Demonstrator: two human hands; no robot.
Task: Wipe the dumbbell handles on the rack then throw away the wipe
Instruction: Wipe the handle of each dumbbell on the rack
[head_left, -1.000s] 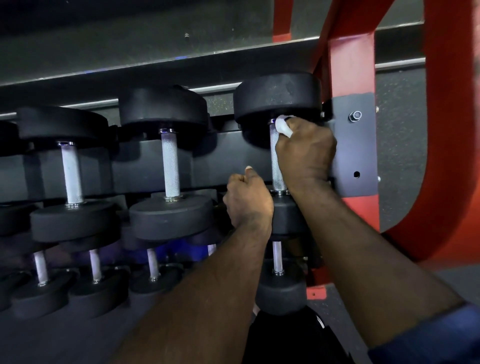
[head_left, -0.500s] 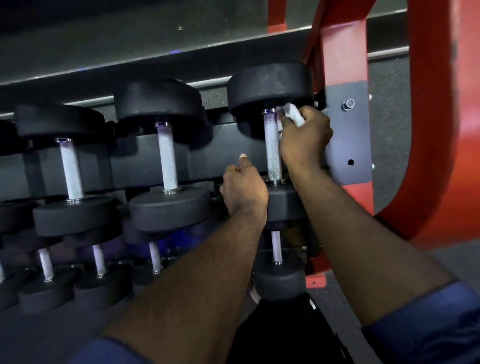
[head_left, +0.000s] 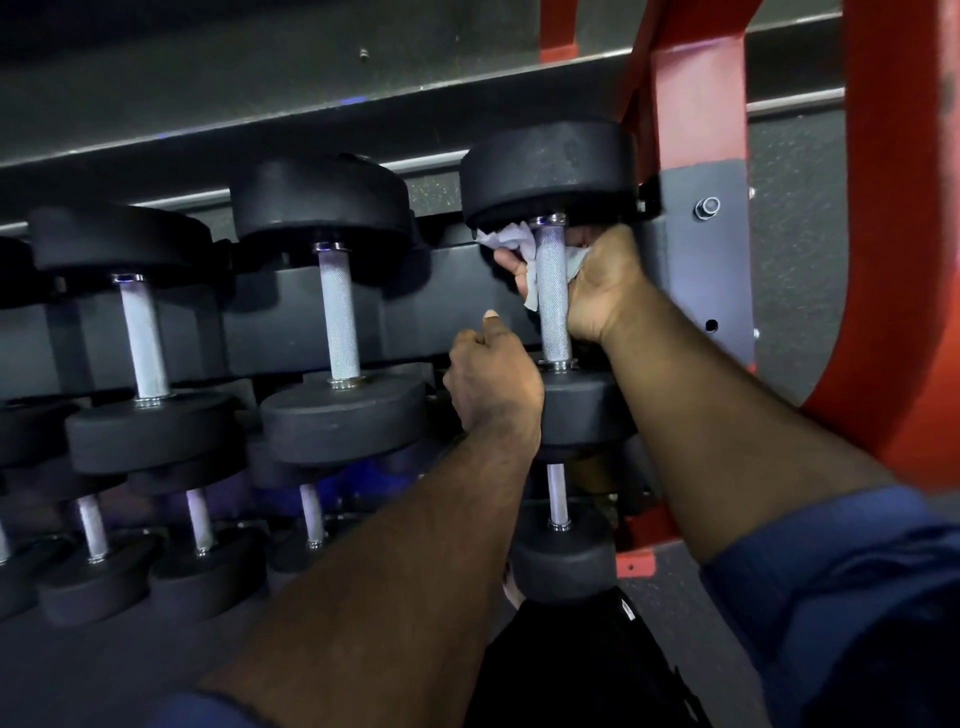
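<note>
**Wipe now wrapping behind the end handle**

On the left of the rack (head_left: 363, 291), two upper dumbbells are showing bare knurled handles (head_left: 338, 322), with no hand near them; by my reading they are waiting their turn or already done, and the pictures cannot say which.

The left hand (head_left: 491, 382) is sitting clenched in a fist, thumb up, touching the near head of the rightmost dumbbell (head_left: 550, 171) and seemingly steadying it.

Half a second ago the wipe (head_left: 511, 241) was bunched on the right side of this handle (head_left: 553, 301); now it is passing behind the bar and showing on its left, pinched under the fingertips (head_left: 511, 262). The right hand (head_left: 605, 286) is curling around the handle's upper part, gripping the wipe against it. That suggests wiping of this handle is under way; disposal is not yet begun.
</note>
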